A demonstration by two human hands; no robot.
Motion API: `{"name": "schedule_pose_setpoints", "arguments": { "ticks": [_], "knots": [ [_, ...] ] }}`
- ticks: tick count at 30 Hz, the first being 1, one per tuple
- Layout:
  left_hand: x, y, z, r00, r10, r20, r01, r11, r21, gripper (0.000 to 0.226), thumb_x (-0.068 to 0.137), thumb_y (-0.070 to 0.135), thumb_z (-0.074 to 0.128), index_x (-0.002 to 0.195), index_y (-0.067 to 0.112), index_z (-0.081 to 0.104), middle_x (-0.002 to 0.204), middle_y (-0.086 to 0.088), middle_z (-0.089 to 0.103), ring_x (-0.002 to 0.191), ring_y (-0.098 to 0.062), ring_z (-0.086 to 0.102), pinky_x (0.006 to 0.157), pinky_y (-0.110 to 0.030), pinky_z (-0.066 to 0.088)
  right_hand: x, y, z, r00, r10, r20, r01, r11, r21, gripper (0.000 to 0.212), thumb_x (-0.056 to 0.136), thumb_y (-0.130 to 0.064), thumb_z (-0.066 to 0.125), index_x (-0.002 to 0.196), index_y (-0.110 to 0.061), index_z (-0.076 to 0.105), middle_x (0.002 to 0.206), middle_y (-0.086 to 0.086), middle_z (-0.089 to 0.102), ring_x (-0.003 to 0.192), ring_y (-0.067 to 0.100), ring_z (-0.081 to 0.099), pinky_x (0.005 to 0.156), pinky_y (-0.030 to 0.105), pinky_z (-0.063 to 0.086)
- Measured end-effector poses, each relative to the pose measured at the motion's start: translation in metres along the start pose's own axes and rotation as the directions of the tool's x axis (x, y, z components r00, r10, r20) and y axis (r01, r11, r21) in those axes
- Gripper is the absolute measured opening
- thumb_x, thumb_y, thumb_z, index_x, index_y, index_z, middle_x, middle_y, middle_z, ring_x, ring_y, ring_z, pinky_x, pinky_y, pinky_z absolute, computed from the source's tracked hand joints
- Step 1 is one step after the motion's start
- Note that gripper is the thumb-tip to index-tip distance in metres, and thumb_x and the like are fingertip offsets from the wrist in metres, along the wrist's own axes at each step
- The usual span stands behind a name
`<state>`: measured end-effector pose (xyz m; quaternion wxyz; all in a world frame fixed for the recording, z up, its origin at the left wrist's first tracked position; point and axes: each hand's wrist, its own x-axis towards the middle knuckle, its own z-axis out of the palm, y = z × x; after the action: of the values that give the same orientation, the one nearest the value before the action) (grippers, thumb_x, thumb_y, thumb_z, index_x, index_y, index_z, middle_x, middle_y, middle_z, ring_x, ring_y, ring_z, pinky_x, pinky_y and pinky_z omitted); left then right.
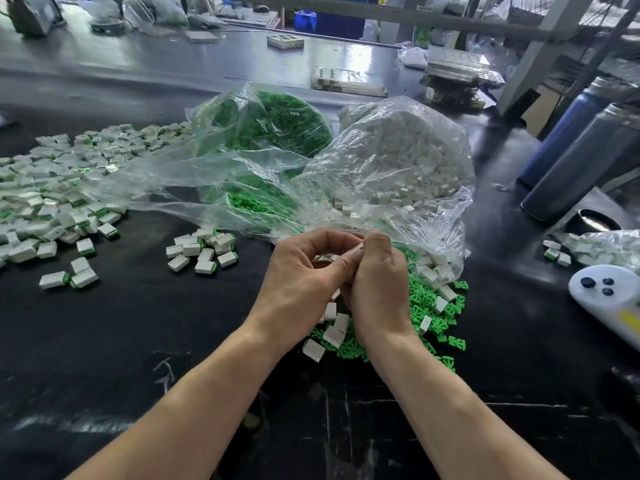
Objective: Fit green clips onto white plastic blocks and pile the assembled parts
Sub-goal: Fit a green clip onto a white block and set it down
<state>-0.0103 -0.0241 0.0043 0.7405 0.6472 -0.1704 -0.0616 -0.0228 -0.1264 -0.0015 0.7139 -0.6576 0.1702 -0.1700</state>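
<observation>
Pinching what looks like a white block [360,247], left hand [304,282] meets right hand [377,289]

Left hand [304,271] and right hand [377,289]: both bare, no gloves, rings or watch. Forearms bare, no sleeves in view.

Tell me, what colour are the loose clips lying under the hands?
Bright green clips, seen in the head view.

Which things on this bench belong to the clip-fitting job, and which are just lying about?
Part of the job:
- left hand and right hand, pinching a small piece together
- loose green clips
- loose white blocks
- bag of clips
- bag of blocks
- pile of finished parts

Lying about:
- white controller
- two dark bottles
</observation>
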Motion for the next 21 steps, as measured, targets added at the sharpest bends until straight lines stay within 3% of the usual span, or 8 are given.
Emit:
{"name": "schedule_pose_setpoints", "arguments": {
  "ticks": [5,9,12,15,17,19,21],
  "knots": [
    [0.000,0.001,-0.001,1.000,0.002,-0.003,-0.002,1.000,0.002,0.005,0.093,0.012,0.075,0.096,0.008,0.078,0.106,0.003,0.080,0.096,-0.018,0.077,0.079,-0.023,0.060,-0.001,-0.003,0.002,1.000,-0.004,-0.022,0.003,1.000,-0.024,0.048,0.089,-0.040,0.037,0.081,-0.019,0.079,0.080,0.004,0.078,0.083,0.023,0.076,0.076,0.045,0.060],
    [-0.001,0.003,-0.002,1.000,-0.006,-0.014,0.007,1.000,0.018,0.006,0.093,0.013,0.076,0.096,0.009,0.079,0.106,0.004,0.080,0.096,-0.018,0.077,0.080,-0.026,0.062,-0.001,-0.004,0.003,0.999,-0.030,-0.011,0.030,0.999,-0.043,0.047,0.091,-0.040,0.037,0.081,-0.025,0.080,0.083,0.004,0.079,0.085,0.024,0.076,0.081,0.052,0.062],
    [-0.001,0.004,-0.002,1.000,-0.012,-0.015,0.012,0.999,0.038,0.007,0.094,0.014,0.075,0.098,0.009,0.078,0.108,0.005,0.079,0.097,-0.022,0.077,0.083,-0.037,0.062,-0.002,-0.002,0.002,0.998,-0.060,0.017,0.060,0.997,-0.037,0.047,0.096,-0.041,0.037,0.082,-0.030,0.080,0.073,-0.003,0.076,0.072,0.013,0.073,0.066,0.038,0.059],
    [0.001,0.004,-0.005,1.000,-0.004,-0.012,0.005,0.998,0.061,0.006,0.094,0.015,0.075,0.097,0.010,0.077,0.107,0.005,0.079,0.097,-0.021,0.077,0.080,-0.036,0.063,-0.004,-0.004,0.000,0.996,-0.059,0.063,0.063,0.997,-0.047,0.055,0.109,-0.048,0.034,0.081,-0.033,0.079,0.053,-0.014,0.061,0.048,-0.001,0.055,0.044,0.018,0.042],
    [0.002,0.005,-0.008,1.000,-0.006,-0.003,0.006,0.999,0.040,0.006,0.094,0.015,0.075,0.097,0.011,0.077,0.106,0.001,0.079,0.098,-0.020,0.076,0.082,-0.028,0.062,-0.005,-0.007,-0.004,0.993,-0.060,0.101,0.065,0.997,-0.051,0.062,0.110,-0.056,0.031,0.073,-0.035,0.077,0.049,-0.015,0.054,0.044,0.000,0.049,0.043,0.018,0.038],
    [0.004,0.004,-0.012,1.000,-0.002,-0.018,0.003,0.998,0.059,0.006,0.093,0.018,0.077,0.096,0.013,0.078,0.102,-0.001,0.079,0.098,-0.020,0.076,0.087,-0.028,0.059,-0.004,-0.007,-0.010,0.989,-0.093,0.119,0.104,0.990,-0.093,0.068,0.109,-0.060,0.030,0.062,-0.032,0.071,0.049,-0.013,0.049,0.044,0.004,0.044,0.047,0.023,0.035],
    [0.006,0.005,-0.017,0.999,-0.002,-0.054,0.009,0.991,0.131,0.006,0.091,0.022,0.078,0.096,0.018,0.078,0.097,0.003,0.079,0.096,-0.014,0.074,0.087,-0.029,0.055,-0.003,-0.007,-0.016,0.987,-0.122,0.107,0.135,0.983,-0.128,0.067,0.109,-0.060,0.033,0.065,-0.026,0.070,0.053,-0.007,0.048,0.046,0.009,0.041,0.050,0.028,0.032]
  ]
}}
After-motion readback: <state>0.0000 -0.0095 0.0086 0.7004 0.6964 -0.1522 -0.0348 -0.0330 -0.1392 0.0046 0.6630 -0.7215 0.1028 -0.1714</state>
